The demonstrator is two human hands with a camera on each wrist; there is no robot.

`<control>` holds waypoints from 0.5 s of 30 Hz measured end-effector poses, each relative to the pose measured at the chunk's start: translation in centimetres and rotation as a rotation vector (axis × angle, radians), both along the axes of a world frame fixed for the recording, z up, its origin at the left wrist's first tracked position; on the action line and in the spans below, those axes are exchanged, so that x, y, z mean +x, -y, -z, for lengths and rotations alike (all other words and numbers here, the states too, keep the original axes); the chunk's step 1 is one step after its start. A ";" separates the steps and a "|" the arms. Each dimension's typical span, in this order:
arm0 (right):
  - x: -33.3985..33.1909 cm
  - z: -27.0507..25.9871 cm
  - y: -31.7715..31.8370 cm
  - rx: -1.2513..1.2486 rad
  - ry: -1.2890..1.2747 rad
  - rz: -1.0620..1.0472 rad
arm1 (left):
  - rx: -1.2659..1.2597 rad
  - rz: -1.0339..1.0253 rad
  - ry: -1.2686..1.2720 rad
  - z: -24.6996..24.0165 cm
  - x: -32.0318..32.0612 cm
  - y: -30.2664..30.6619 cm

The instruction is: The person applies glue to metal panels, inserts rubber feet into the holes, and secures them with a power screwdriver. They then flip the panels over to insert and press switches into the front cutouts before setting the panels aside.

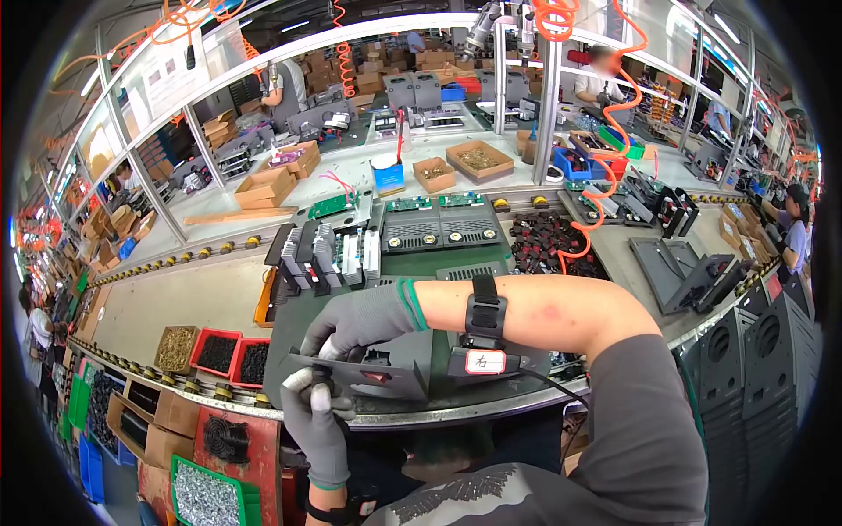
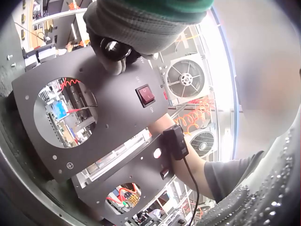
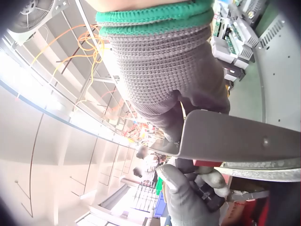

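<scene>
A dark grey metal panel (image 1: 381, 379) stands tilted over the bench's front edge. It has a red rocker switch (image 2: 146, 93) and a large round hole. My gloved right hand (image 1: 367, 321) grips the panel's upper left edge; its fingertips are partly hidden behind the metal in the right wrist view. Below that corner, my gloved left hand (image 1: 317, 428) pinches a black round part (image 2: 115, 49) against the panel. The left fingers curl round this part (image 3: 207, 192) in the right wrist view. A second dark panel (image 2: 124, 181) shows behind the first in the left wrist view.
Grey housings (image 1: 440, 230) and finned metal parts (image 1: 329, 252) lie behind my hands. Red bins (image 1: 216, 351) of black parts sit left. A box of dark red parts (image 1: 544, 243) lies behind right, under a hanging orange coiled hose (image 1: 605, 197). Stacked grey covers (image 1: 772, 364) stand right.
</scene>
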State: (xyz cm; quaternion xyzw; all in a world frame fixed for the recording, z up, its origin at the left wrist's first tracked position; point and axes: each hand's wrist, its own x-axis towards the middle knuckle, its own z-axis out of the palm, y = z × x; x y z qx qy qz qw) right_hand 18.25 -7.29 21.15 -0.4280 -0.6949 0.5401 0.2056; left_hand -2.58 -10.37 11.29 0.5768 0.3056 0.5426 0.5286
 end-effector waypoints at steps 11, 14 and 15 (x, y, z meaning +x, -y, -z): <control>0.0 1.1 -0.6 -0.053 -0.112 0.051 | 0.757 -0.438 -0.538 -1.1 1.1 -0.1; 0.4 0.2 -0.5 -0.063 -0.046 -0.036 | 0.842 -0.429 -0.541 -1.3 0.6 -0.4; 0.2 -0.1 -0.4 -0.074 -0.031 -0.029 | 0.626 -0.282 -0.332 -1.6 0.5 -0.4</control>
